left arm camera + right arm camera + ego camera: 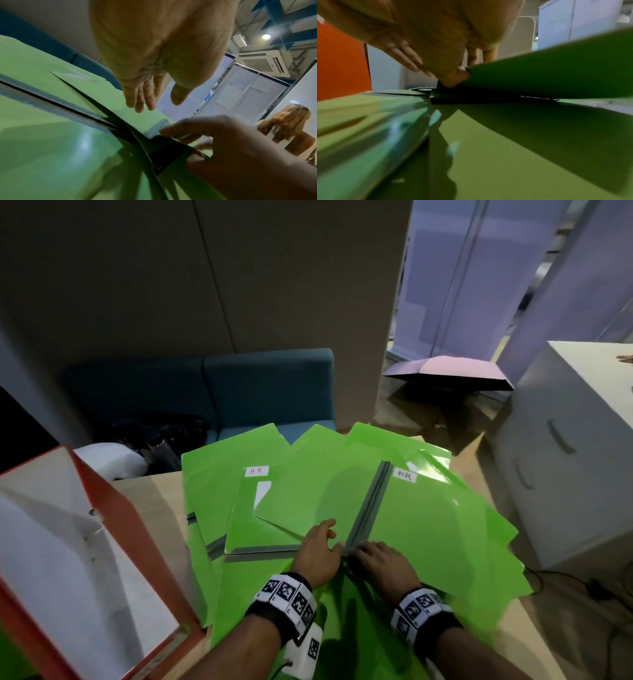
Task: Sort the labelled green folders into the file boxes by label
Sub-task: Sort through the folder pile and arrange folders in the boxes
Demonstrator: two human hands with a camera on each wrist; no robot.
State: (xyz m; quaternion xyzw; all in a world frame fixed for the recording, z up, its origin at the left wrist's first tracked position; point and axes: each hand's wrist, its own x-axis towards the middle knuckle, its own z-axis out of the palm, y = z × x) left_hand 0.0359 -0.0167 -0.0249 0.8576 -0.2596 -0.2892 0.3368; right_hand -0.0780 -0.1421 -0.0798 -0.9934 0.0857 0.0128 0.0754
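Observation:
Several green folders (428, 525) lie fanned out on the table; two show white "HR" labels (406, 475), (257, 470). The top folder has a grey spine (368, 508). My right hand (373, 556) pinches the near end of that spine; in the right wrist view its thumb (457, 77) sits under the raised folder edge (547, 75). My left hand (318, 546) lies with straight fingers (142, 100) on the folder just left of the spine. An open orange file box (113, 508) with a white inside stands at the near left.
A teal sofa (239, 385) with a black bag (161, 429) sits behind the table. To the right stand a white drawer cabinet (565, 457) and an open pink umbrella (452, 371) on the floor. Cables lie by the cabinet. A person (288, 128) is at the right.

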